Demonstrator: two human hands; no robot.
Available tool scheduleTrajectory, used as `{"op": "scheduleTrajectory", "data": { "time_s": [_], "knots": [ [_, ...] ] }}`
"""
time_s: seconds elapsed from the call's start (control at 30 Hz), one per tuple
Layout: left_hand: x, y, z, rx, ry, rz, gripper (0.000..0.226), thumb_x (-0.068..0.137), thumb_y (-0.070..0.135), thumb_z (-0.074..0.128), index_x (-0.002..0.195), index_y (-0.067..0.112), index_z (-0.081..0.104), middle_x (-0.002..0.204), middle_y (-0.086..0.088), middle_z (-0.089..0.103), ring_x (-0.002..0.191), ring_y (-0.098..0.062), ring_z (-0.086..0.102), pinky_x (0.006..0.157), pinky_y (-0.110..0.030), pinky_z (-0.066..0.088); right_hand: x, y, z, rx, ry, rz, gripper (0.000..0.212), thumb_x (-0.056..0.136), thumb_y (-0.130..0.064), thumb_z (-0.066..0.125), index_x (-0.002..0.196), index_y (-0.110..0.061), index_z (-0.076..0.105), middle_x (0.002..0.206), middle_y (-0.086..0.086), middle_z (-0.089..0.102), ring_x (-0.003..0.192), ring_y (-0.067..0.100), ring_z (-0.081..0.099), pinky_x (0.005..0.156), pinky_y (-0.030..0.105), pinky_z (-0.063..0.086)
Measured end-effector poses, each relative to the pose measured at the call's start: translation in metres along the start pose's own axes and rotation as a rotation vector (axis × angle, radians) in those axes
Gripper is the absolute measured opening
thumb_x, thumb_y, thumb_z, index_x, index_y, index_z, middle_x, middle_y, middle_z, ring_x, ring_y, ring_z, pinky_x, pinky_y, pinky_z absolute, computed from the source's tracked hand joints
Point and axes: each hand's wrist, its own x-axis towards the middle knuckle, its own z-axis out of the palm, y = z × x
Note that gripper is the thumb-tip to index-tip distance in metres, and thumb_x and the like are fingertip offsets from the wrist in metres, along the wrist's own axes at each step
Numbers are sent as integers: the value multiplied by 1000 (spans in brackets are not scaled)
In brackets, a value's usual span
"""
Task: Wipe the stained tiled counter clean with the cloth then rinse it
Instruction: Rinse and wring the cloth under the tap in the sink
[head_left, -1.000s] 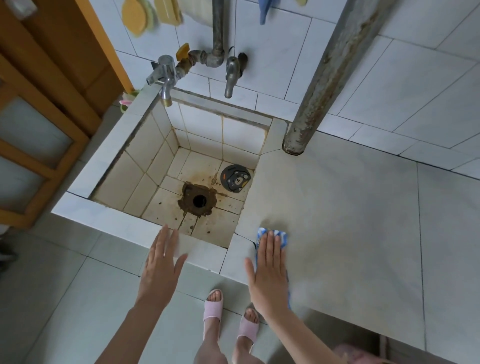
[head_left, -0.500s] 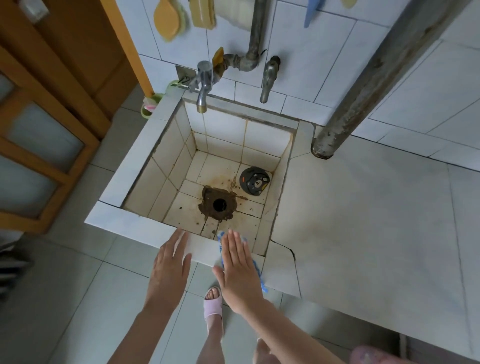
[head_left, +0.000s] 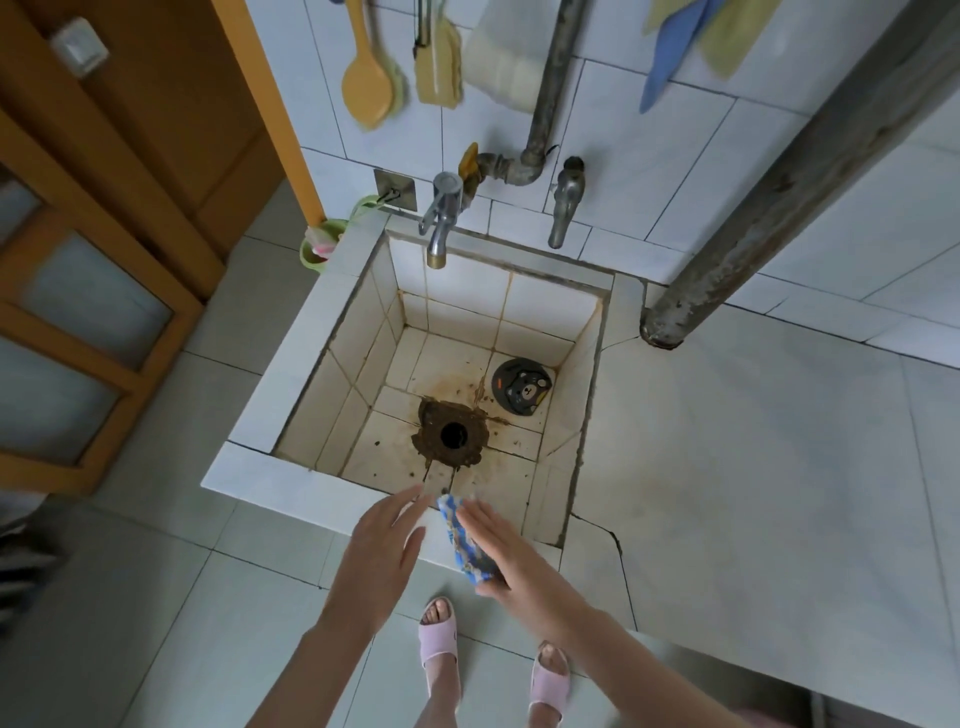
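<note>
The blue patterned cloth (head_left: 464, 545) is tilted up on edge over the front rim of the tiled sink (head_left: 291, 488). My right hand (head_left: 514, 561) holds it, fingers laid along its top and thumb tucked under its near end. My left hand (head_left: 382, 551) hovers beside it with straight fingers, the fingertips close to the cloth's far end; contact is unclear. The pale tiled counter (head_left: 753, 467) stretches to the right of the sink, with a crack near its front corner.
Two taps (head_left: 440, 218) (head_left: 563, 202) hang over the sink's back wall. A rusty drain hole (head_left: 453, 434) and a dark round stopper (head_left: 521, 387) lie on the sink floor. A thick grey pipe (head_left: 779, 208) meets the counter. A wooden door (head_left: 104, 208) stands at left.
My right hand has carried the cloth left off the counter to the sink's front rim and lifted it on edge. The left hand has closed in beside it. The view shifted left.
</note>
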Motion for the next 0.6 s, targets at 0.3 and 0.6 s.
{"op": "scheduleTrajectory", "data": {
  "time_s": [0.3, 0.6],
  "knots": [
    [17, 17, 13, 1, -51, 229, 30, 77, 30, 71, 106, 26, 66, 106, 8, 64, 106, -7, 45, 88, -22, 45, -23, 15, 11, -160, 380, 108, 46, 73, -37, 61, 118, -40, 50, 116, -11, 46, 108, 9, 38, 93, 27, 38],
    [38, 32, 11, -47, -52, 141, 25, 56, 16, 87, 69, 27, 68, 72, 13, 61, 73, -5, 51, 66, -11, 36, -10, 6, 11, -140, 499, 182, 26, 70, -14, 74, 87, -28, 60, 77, -9, 59, 81, 3, 34, 77, 12, 28]
  ]
}}
